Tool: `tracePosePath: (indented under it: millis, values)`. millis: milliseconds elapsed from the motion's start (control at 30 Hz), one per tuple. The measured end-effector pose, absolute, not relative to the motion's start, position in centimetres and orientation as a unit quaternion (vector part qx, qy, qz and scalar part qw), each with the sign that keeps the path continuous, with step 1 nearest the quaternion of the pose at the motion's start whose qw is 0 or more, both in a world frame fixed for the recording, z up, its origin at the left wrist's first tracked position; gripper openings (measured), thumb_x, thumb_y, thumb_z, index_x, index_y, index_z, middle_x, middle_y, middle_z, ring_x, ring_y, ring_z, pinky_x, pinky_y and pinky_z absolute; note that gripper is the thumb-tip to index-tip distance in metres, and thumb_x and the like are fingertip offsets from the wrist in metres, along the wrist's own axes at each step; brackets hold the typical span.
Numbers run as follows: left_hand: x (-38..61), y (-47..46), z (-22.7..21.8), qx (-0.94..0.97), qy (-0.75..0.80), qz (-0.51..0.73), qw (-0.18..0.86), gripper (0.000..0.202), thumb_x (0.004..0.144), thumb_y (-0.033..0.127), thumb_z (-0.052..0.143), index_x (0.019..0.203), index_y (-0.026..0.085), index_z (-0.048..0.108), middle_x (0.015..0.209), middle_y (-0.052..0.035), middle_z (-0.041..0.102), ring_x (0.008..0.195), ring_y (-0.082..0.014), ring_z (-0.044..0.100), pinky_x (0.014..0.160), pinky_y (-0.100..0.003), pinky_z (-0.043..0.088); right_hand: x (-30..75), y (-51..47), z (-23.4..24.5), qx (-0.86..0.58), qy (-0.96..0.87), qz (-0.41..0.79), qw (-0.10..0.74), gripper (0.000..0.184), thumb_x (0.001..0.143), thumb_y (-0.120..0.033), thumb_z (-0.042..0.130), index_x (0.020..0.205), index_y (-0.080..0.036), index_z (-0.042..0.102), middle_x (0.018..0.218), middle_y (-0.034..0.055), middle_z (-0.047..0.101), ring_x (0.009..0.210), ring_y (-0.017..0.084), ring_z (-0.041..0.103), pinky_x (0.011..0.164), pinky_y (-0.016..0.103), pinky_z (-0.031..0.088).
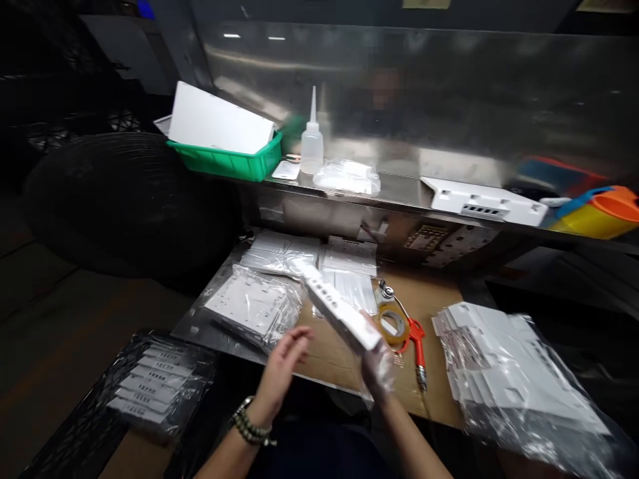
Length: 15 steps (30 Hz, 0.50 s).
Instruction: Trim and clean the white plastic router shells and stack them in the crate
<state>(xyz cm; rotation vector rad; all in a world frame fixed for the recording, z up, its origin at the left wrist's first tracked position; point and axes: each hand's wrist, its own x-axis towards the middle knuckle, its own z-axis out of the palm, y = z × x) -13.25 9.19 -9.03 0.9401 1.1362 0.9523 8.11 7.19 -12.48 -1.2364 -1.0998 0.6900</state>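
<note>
My right hand (377,364) grips the near end of a long white slotted panel (339,306), its fingers wrapped round the end. The panel is tilted above the worktable, far end pointing up and left, with a row of dark slots along its face. Something clear and shiny, perhaps plastic film, shows around my right hand. To the left, my left hand (287,366) is apart from the panel, holding nothing, its fingers stretched out and slightly bent. Bagged white plates (252,303) lie just beyond my left hand.
A tape roll (393,324) and a red-handled tool (416,339) lie on the brown cardboard (439,359). Bagged white panels stand at right (519,372) and lower left (152,382). The metal shelf (399,193) holds a green bin (224,161) and a nozzle bottle (312,150).
</note>
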Motion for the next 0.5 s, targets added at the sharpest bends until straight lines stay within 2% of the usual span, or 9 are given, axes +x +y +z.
tracePosePath:
  millis: [100, 200, 267, 333, 400, 500]
  values:
    - [-18.9, 10.7, -11.4, 0.205, 0.581, 0.569, 0.545, 0.036, 0.091, 0.047, 0.06, 0.117, 0.023, 0.068, 0.128, -0.0093, 0.069, 0.103, -0.0202, 0.069, 0.083, -0.03, 0.059, 3.4, 13.0, -10.2, -0.334, -0.735, 0.287, 0.515, 0.031, 0.097, -0.04, 0.064, 0.125, -0.033, 0.075, 0.126, 0.004, 0.075, 0.125, 0.025, 0.067, 0.111, 0.046, 0.052]
    - [-22.7, 11.1, -13.9, 0.156, 0.623, 0.607, 0.469, 0.036, 0.095, 0.045, 0.05, 0.124, 0.025, 0.059, 0.143, -0.0085, 0.059, 0.122, -0.0214, 0.063, 0.094, -0.033, 0.058, -2.1, 19.4, -10.3, -0.198, -0.881, 0.199, 0.381, 0.031, 0.106, -0.03, 0.05, 0.126, -0.036, 0.074, 0.132, -0.0005, 0.073, 0.137, 0.018, 0.058, 0.119, 0.04, 0.044]
    - [-23.8, 10.8, -15.4, 0.149, 0.65, 0.608, 0.432, 0.04, 0.095, 0.042, 0.05, 0.132, 0.026, 0.053, 0.152, -0.0107, 0.05, 0.136, -0.0251, 0.055, 0.106, -0.039, 0.053, -5.1, 22.7, -11.8, -0.164, -0.925, 0.144, 0.312, 0.033, 0.108, -0.026, 0.048, 0.129, -0.035, 0.072, 0.137, -0.0013, 0.069, 0.14, 0.017, 0.055, 0.12, 0.038, 0.042]
    - [-23.9, 10.2, -16.6, 0.163, 0.669, 0.593, 0.417, 0.053, 0.093, 0.04, 0.055, 0.144, 0.026, 0.045, 0.159, -0.0149, 0.04, 0.145, -0.0299, 0.046, 0.114, -0.046, 0.045, -7.0, 24.8, -13.8, -0.16, -0.945, 0.122, 0.258, 0.036, 0.108, -0.023, 0.046, 0.133, -0.034, 0.069, 0.142, -0.0012, 0.066, 0.141, 0.017, 0.053, 0.121, 0.038, 0.04]
    - [-23.4, 9.5, -17.4, 0.2, 0.679, 0.574, 0.412, 0.075, 0.089, 0.04, 0.064, 0.156, 0.028, 0.032, 0.165, -0.0165, 0.029, 0.147, -0.0332, 0.043, 0.118, -0.051, 0.039, -7.5, 25.6, -15.6, -0.168, -0.954, 0.126, 0.213, 0.037, 0.108, -0.022, 0.045, 0.136, -0.032, 0.067, 0.145, -0.0004, 0.063, 0.144, 0.018, 0.05, 0.123, 0.04, 0.036]
    - [-22.5, 8.9, -18.3, 0.281, 0.692, 0.543, 0.385, 0.101, 0.078, 0.042, 0.079, 0.162, 0.037, 0.022, 0.171, -0.0123, 0.014, 0.151, -0.0362, 0.035, 0.122, -0.053, 0.032, -6.9, 25.5, -17.0, -0.182, -0.957, 0.149, 0.171, 0.041, 0.102, -0.021, 0.054, 0.142, -0.028, 0.062, 0.152, 0.0028, 0.058, 0.148, 0.021, 0.044, 0.126, 0.042, 0.031]
